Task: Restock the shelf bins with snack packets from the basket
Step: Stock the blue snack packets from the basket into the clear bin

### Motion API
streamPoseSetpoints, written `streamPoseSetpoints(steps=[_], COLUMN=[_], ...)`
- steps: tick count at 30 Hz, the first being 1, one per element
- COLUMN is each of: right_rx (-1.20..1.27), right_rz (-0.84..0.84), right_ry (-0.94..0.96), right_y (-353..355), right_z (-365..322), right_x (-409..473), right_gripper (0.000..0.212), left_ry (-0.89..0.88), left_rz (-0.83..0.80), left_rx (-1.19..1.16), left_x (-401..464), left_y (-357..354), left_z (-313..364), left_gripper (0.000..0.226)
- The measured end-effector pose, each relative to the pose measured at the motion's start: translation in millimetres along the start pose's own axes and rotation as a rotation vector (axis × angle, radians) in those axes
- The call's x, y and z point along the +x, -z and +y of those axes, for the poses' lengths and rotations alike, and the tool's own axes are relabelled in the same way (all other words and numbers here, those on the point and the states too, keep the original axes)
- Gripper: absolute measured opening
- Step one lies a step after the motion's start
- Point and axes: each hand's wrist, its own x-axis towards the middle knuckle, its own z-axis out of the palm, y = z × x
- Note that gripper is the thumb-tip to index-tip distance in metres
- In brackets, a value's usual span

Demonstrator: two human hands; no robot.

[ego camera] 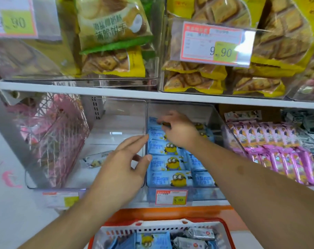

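Two hands (123,164), one basket (163,229) (orange-rimmed).

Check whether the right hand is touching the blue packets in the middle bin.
Touching. The head view shows the right hand with its fingers curled onto the rearmost blue packets in the clear middle bin, no gap visible.

Light-blue snack packets (167,163) carry a yellow goggle-eyed cartoon figure. At three o'clock lie pink and purple packets (285,155). Yellow biscuit bags (194,78) show a brown grid pattern at twelve. The basket (163,229) at six is orange with a white rim.
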Motion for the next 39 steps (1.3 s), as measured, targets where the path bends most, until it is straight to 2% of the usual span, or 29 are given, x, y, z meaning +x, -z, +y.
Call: streamPoseSetpoints(steps=[2,5,11,15,21,25,27,29,31,32,34,36,39], right_rx=[0.003,0.006,-0.044,0.051,0.167,0.203,0.191,0.150,0.135,0.132,0.122,0.163,0.305], right_rz=[-0.025,-0.077,-0.225,-0.234,-0.132,-0.054,-0.131,-0.283,-0.528,-0.677,-0.892,-0.930,-0.865], right_ry=[0.013,-0.036,-0.067,-0.078,-0.058,0.062,0.140,0.167,0.084,0.027,-0.017,-0.010,-0.101], right_y=[-3,-3,12,33,65,66,46,14,-22,-42,-81,-119,-161], right_z=[-1,-2,-12,-21,-46,-88,-105,-113,-117,-119,-124,-133,-159], right_x=[-5,-10,-15,-42,-116,-195,-233,-266,-290,-299,-314,-326,-336], right_gripper=[0.032,0.046,0.052,0.055,0.048,0.024,0.016,0.016,0.024,0.032,0.040,0.049,0.064], left_ry=[0.008,0.020,0.059,0.107,0.144,0.141,0.159,0.202,0.225,0.285,0.458,0.587,0.743], left_rz=[-0.006,-0.014,-0.039,-0.067,-0.087,-0.086,-0.158,-0.274,-0.363,-0.413,-0.562,-0.662,-0.660], left_rx=[-0.007,-0.006,-0.008,-0.069,-0.019,0.074,0.169,0.308,0.447,0.507,0.626,0.633,0.408], left_x=[0,0,2,-1,-31,-64,-84,-108,-135,-148,-173,-192,-207], left_y=[0,0,2,8,24,40,43,37,27,23,15,7,-4], left_z=[0,0,2,8,20,28,28,10,-19,-32,-57,-83,-109], left_gripper=[0.050,0.050,0.050,0.046,0.042,0.018,0.026,0.035,0.036,0.035,0.048,0.063,0.087])
